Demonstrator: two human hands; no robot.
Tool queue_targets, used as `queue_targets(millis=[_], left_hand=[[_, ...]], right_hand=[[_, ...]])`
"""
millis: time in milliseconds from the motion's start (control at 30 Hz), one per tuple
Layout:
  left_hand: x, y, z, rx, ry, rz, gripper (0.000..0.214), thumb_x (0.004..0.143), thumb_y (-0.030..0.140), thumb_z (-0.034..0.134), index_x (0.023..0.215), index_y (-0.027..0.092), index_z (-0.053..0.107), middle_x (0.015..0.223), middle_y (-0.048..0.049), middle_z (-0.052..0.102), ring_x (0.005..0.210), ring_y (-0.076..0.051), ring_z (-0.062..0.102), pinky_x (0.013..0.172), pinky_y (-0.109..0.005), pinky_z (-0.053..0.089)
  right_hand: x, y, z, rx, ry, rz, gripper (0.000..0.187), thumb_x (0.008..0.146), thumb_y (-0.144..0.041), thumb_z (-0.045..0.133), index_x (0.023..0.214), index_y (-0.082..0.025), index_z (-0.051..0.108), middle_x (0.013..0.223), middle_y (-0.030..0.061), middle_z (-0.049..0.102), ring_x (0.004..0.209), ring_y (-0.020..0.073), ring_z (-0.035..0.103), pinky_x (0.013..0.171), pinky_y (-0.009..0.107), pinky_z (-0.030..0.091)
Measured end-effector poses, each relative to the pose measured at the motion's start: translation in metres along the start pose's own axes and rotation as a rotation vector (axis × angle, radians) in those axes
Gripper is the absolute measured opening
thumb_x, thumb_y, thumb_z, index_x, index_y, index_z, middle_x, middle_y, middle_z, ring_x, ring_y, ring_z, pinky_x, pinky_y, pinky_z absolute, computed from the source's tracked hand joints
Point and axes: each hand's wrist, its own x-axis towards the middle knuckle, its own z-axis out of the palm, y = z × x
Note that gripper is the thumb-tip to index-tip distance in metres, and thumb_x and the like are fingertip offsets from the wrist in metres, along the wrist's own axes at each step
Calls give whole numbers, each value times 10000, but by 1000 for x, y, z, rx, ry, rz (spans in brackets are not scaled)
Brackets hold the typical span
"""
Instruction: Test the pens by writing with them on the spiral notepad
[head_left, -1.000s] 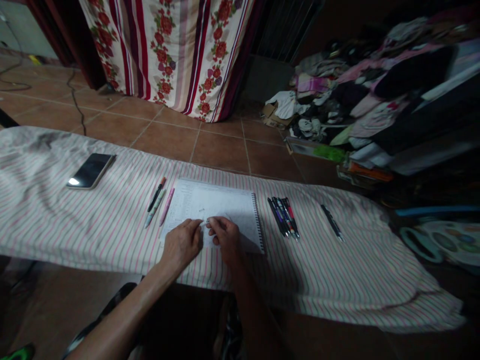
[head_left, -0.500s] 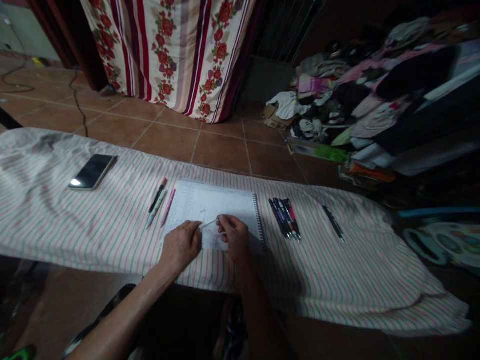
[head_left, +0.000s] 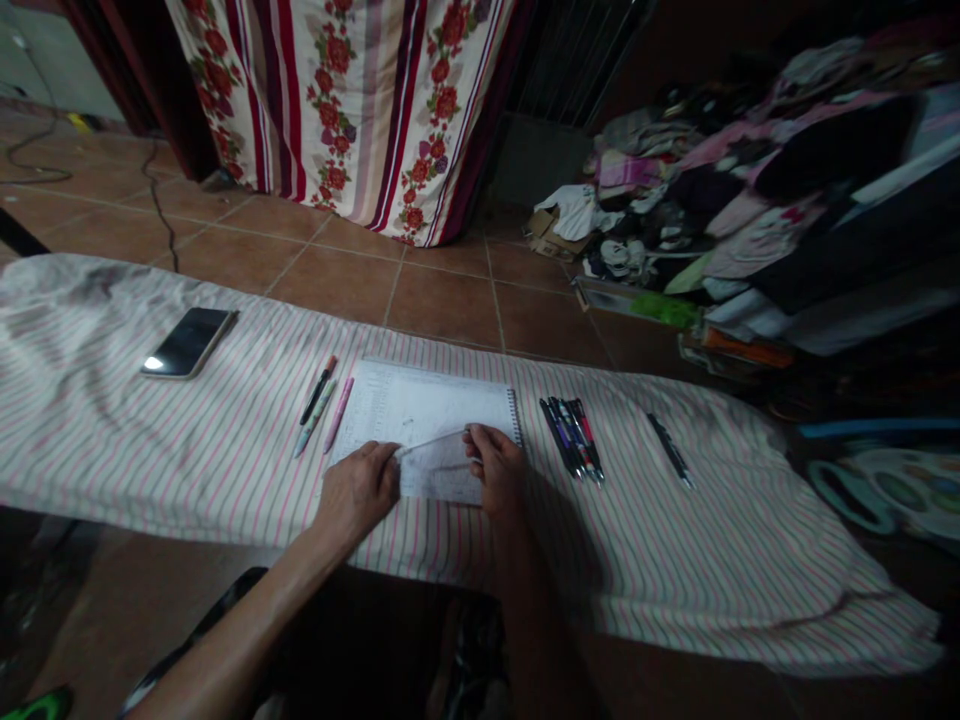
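Apparently mid-job, both hands gripped one thin pen (head_left: 431, 442) over the notebook (head_left: 427, 410) at center frame: left hand (head_left: 360, 492) pinching one end, right hand (head_left: 501, 472) the other, neither end free.

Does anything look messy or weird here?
Yes: clothes lie heaped on the floor at the right. On the striped cloth, one pen lies apart from the pen bunch. Nothing looks spilled or broken.

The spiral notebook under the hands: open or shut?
Open: the notebook lies flat, a written page facing up, its spiral binding along the right edge.
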Motion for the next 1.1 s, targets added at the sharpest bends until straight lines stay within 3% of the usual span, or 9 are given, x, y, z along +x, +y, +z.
queue_targets(millis=[300, 800, 1100], left_hand=[[0, -5, -2, 27, 41, -1, 319, 869, 248, 348, 1106, 203, 558, 960, -38, 639, 839, -171, 610, 700, -260, 419], [1, -7, 2, 19, 57, 27, 303, 864, 240, 361, 1092, 212, 559, 946, -35, 640, 807, -165, 607, 667, -253, 407], [1, -7, -2, 15, 64, 10, 298, 863, 232, 356, 1068, 198, 569, 927, -45, 639, 813, -167, 609, 678, -254, 411]], right_hand=[[3, 1, -2, 25, 79, 4, 314, 586, -397, 688, 779, -154, 637, 687, 19, 666, 567, 108, 609, 377, 148, 361], [-19, 17, 28, 42, -149, -3, 294, 648, -378, 670, 806, -138, 608, 718, 45, 688, 653, 173, 673, 453, 200, 483], [-23, 26, 37, 90, -185, -4, 244, 651, -317, 672, 786, -140, 573, 680, 40, 687, 667, 179, 677, 525, 237, 537]])
